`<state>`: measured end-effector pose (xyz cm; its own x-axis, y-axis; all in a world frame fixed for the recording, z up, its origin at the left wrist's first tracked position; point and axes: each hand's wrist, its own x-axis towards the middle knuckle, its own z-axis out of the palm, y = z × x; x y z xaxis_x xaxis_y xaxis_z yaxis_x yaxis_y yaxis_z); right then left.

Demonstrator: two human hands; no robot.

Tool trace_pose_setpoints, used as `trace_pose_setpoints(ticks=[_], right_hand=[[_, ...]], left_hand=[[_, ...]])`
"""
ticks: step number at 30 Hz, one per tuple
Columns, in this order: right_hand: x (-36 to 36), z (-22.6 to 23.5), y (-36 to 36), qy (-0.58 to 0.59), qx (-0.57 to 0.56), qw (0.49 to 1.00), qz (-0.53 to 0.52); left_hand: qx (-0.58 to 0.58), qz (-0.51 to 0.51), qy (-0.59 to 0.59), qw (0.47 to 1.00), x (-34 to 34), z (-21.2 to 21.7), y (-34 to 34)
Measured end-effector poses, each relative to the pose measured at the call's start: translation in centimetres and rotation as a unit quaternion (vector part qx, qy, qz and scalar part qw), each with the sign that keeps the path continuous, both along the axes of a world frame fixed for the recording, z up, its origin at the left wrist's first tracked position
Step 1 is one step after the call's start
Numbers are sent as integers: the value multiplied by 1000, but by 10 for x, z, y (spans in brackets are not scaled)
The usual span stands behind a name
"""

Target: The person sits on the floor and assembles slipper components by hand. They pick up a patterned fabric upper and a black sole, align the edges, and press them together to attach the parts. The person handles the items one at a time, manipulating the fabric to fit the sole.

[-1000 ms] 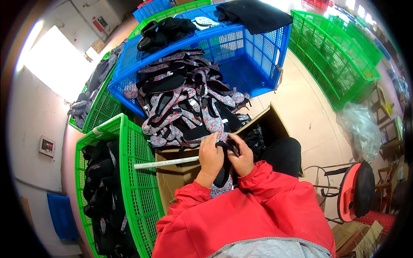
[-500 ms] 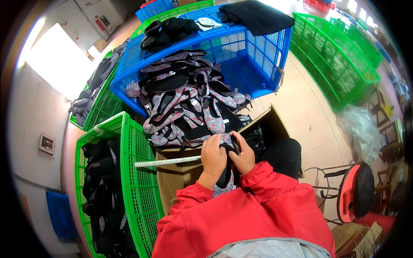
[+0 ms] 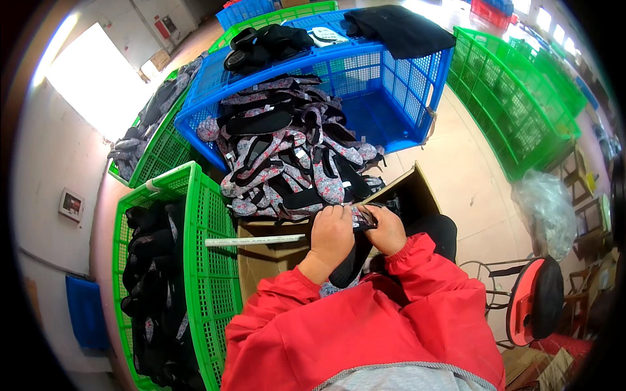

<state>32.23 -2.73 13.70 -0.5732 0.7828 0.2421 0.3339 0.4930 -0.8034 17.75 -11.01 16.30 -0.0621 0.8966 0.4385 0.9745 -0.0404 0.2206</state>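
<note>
Before my chest, my left hand (image 3: 331, 236) and my right hand (image 3: 387, 231) are both closed on a floral grey-and-pink fabric shoe upper (image 3: 358, 215) with black trim. Its opening is held between the two hands, and the fingers hide much of it. Below the hands, black material hangs toward my lap. Just beyond lies a heap of similar floral shoe uppers (image 3: 329, 186) with black linings, spilling from a blue crate (image 3: 411, 124) on its side. A white rod (image 3: 255, 240) points leftward from beside my left hand.
An open cardboard box (image 3: 254, 270) lies under my hands. At left, a green crate (image 3: 212, 280) holds black shoe pieces; another green crate (image 3: 153, 156) holds grey ones. Black cloth (image 3: 398, 29) drapes over the blue crate. A stool (image 3: 538, 301) and plastic bag (image 3: 546, 208) are at right.
My hands have moved a little apart, the right one shifting rightward. The shoe upper between them is now turned and spread wider. The view has shifted slightly.
</note>
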Motion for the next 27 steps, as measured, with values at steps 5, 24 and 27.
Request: trace_pose_setpoints(ticks=[5,24,27], right_hand=[[12,13,-3,5,37,996,76],[31,28,-54,145,-481,744,441],[29,29,-49,150,-482,726,468]], left_hand=[[2,-78,-13,997,-14,-3,-7],[-340,44,-887,310,-9,39,-140],[-338,2,-840,425,-9,49,-143]])
